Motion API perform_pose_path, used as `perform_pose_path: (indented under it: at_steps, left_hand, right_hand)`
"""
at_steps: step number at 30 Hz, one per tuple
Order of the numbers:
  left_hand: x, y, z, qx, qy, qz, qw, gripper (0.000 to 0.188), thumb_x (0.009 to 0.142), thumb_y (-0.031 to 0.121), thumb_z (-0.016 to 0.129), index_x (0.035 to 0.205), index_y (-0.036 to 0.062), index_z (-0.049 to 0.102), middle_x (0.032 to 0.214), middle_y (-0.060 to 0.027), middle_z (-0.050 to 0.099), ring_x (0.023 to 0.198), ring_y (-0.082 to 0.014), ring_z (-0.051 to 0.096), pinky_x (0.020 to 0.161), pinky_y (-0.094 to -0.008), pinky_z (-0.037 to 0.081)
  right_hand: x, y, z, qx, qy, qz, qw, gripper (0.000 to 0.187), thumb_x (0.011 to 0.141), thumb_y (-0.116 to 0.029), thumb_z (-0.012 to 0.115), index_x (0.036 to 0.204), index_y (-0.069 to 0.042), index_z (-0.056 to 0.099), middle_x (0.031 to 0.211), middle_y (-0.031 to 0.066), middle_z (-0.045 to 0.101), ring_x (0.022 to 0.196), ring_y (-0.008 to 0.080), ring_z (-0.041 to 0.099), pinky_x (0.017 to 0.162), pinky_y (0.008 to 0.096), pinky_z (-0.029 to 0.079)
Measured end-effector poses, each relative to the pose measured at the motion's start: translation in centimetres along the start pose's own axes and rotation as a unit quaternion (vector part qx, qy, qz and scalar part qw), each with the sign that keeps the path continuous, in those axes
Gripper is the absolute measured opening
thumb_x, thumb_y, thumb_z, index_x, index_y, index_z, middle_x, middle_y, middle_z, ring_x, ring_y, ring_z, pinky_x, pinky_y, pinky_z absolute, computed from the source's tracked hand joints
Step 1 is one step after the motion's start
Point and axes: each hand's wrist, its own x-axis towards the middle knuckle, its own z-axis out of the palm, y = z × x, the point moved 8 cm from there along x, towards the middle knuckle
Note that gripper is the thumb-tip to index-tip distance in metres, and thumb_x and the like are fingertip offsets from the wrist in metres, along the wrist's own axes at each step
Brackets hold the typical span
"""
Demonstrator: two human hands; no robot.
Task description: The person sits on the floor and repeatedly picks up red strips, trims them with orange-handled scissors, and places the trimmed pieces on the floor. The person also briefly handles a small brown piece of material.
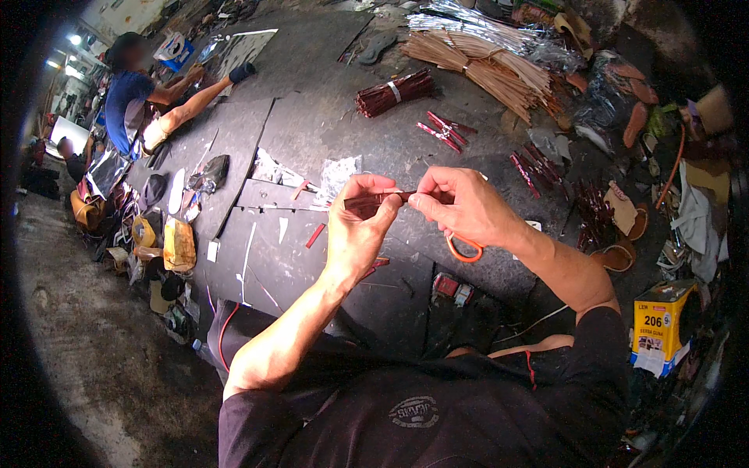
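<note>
Both of my hands are raised over the dark work surface, pinching dark red strips [373,204] between them. My left hand [357,226] has its fingers and thumb closed round the strips. The fingertips of my right hand [468,204] pinch their right end. Just below the right hand shows an orange loop handle [466,249], like that of scissors; whether the hand holds it too, I cannot tell. A short red strip [315,235] lies left of my left wrist. Farther off are a banded bundle of dark red strips [374,101] and smaller red bunches [443,134].
Long tan strips [484,64] and silver strips [460,22] lie at the far right. More red bunches [538,170] sit to the right, near sandals [616,256]. A yellow box [662,324] stands at right. Another person [133,101] sits at far left, beyond a yellow block [179,246].
</note>
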Motion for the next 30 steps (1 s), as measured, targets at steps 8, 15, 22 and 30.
perform_pose_path:
  at_steps: [8, 15, 22, 30]
  left_hand:
    - [0.1, 1.2, 0.0, -0.009, 0.004, -0.001, 1.000, 0.026, 0.091, 0.004, 0.067, 0.117, 0.0031, 0.063, 0.100, -0.0048, 0.070, 0.093, -0.0098, 0.064, 0.083, -0.0247, 0.051]
    - [0.4, 1.4, -0.2, 0.004, 0.024, 0.036, 0.999, 0.028, 0.092, 0.005, 0.067, 0.119, 0.0020, 0.063, 0.107, -0.0082, 0.071, 0.099, -0.0125, 0.065, 0.088, -0.0262, 0.052]
    - [0.4, 4.5, -1.7, -0.014, 0.054, 0.079, 0.995, 0.031, 0.094, 0.008, 0.067, 0.123, -0.0006, 0.060, 0.115, -0.0134, 0.069, 0.105, -0.0172, 0.066, 0.094, -0.0289, 0.051]
    - [1.3, 4.6, -2.9, -0.034, 0.059, 0.071, 0.995, 0.026, 0.095, 0.011, 0.065, 0.117, -0.0037, 0.063, 0.112, -0.0147, 0.069, 0.103, -0.0185, 0.067, 0.093, -0.0291, 0.053]
  right_hand:
    - [0.3, -0.1, -0.6, 0.037, 0.035, -0.018, 0.999, 0.022, 0.093, -0.022, 0.066, 0.093, -0.001, 0.063, 0.069, 0.0054, 0.063, 0.058, 0.0092, 0.059, 0.050, 0.0312, 0.047]
    - [-1.4, -3.5, 0.6, -0.137, 0.110, -0.202, 0.964, 0.015, 0.088, -0.013, 0.069, 0.095, -0.001, 0.062, 0.084, 0.0130, 0.069, 0.072, 0.0300, 0.070, 0.059, 0.0390, 0.052]
    - [-5.1, -4.8, 1.9, -0.293, 0.180, -0.399, 0.850, 0.041, 0.081, -0.028, 0.076, 0.111, -0.004, 0.059, 0.114, 0.0142, 0.055, 0.108, 0.0356, 0.056, 0.096, 0.0526, 0.044]
    - [-4.0, 24.9, 1.2, -0.486, -0.113, 0.060, 0.865, 0.061, 0.080, -0.025, 0.076, 0.125, 0.005, 0.049, 0.124, 0.0242, 0.057, 0.117, 0.0417, 0.056, 0.096, 0.0449, 0.049]
